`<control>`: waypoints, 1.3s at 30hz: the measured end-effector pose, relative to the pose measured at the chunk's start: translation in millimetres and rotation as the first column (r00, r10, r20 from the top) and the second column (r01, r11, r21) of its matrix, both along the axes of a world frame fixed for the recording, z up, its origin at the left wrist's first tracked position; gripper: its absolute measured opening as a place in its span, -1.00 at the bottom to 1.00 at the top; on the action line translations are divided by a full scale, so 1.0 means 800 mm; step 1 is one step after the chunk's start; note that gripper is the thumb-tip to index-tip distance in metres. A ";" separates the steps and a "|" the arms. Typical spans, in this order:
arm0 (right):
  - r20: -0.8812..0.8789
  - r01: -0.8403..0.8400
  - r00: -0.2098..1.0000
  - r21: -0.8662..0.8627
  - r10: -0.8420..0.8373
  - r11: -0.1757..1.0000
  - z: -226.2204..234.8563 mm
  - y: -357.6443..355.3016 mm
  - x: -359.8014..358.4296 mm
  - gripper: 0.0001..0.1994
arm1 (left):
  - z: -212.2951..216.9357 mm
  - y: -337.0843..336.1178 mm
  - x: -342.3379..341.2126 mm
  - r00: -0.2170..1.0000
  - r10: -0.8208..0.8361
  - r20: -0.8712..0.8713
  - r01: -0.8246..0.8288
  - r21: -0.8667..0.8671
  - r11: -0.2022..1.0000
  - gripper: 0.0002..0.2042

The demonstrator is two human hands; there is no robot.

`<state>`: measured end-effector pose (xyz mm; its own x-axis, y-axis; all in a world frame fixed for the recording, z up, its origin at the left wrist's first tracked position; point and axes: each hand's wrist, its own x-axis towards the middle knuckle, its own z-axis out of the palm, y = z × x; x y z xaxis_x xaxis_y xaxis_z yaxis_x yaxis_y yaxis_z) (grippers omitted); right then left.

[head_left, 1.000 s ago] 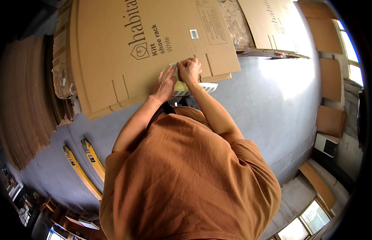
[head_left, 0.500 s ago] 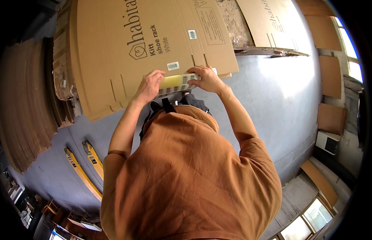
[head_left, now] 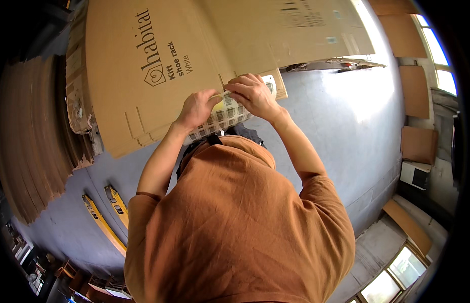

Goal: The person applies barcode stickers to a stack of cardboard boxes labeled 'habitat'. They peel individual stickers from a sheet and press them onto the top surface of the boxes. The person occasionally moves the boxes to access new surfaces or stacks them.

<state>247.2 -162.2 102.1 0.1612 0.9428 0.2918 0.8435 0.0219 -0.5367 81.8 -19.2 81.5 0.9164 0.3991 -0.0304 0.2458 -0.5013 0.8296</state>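
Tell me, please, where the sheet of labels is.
In the head view, the sheet of labels is just above centre, at the near edge of the cardboard, by the left hand and right hand.

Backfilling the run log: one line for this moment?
left hand: at curved white barcode-label sheet; right hand: over same sheet; sheet: overlaps near edge of flattened brown cardboard cartons; grip: unclear

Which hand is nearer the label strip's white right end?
The right hand, beside that end of the label strip; the left hand is farther left.
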 end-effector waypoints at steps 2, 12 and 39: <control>0.058 0.022 0.998 0.052 -0.025 0.998 -0.010 0.000 -0.002 -0.75 | 0.003 0.002 0.009 0.998 0.009 -0.070 -0.013 -0.059 0.998 -0.78; -0.170 0.057 0.985 0.132 -0.034 0.990 -0.019 0.009 0.014 -0.91 | -0.061 0.031 0.038 0.988 -0.020 -0.152 -0.038 -0.372 0.928 -0.75; -0.032 0.090 0.994 -0.307 -0.105 0.947 -0.175 0.227 0.165 -0.84 | -0.139 0.079 0.147 0.996 -0.007 -0.087 0.047 0.459 0.887 -0.86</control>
<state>379.5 19.0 -37.8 0.2639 0.9644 -0.0176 0.8065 -0.2306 -0.5444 199.5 44.2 -29.5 0.9293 0.3614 0.0762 0.2830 -0.8292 0.4820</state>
